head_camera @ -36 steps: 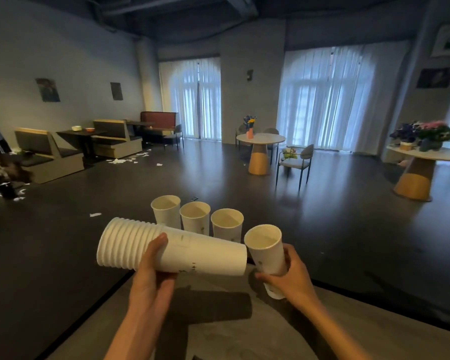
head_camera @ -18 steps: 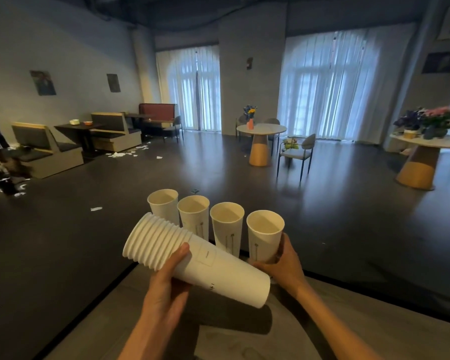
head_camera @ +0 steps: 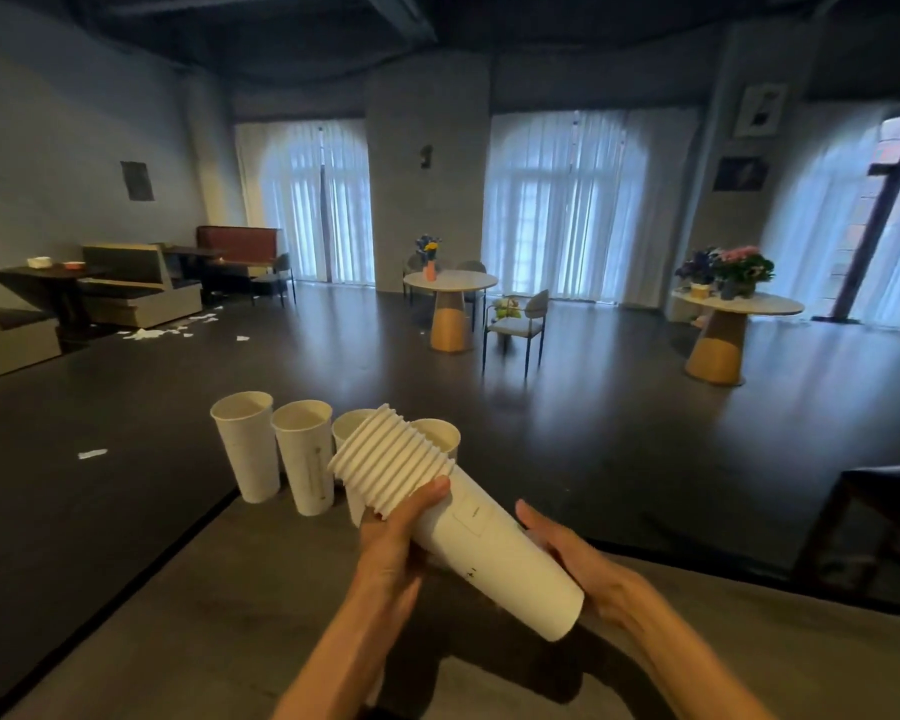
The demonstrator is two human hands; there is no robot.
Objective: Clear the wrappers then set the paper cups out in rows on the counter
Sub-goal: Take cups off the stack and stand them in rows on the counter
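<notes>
A stack of white paper cups [head_camera: 468,527] lies tilted above the grey counter [head_camera: 193,626], rims pointing up and away. My left hand [head_camera: 396,532] grips it near the rims. My right hand [head_camera: 578,563] cups the closed bottom end, fingers against the outermost cup. Several single cups stand upright in a row along the counter's far edge: the leftmost cup [head_camera: 248,444], a second cup [head_camera: 305,454], and two more partly hidden behind the stack, the right one [head_camera: 437,433] showing only its rim.
Beyond the counter edge lies a dark floor with scraps of paper [head_camera: 93,453] and litter near the booth seats [head_camera: 141,293]. Round tables [head_camera: 450,283] with flowers and a chair [head_camera: 520,324] stand farther back. A dark chair [head_camera: 874,517] sits at the right.
My right hand let go of the fourth cup, which now stands in the row, and came back to the bottom of the stack. The stack swung right and tilted steeper.
</notes>
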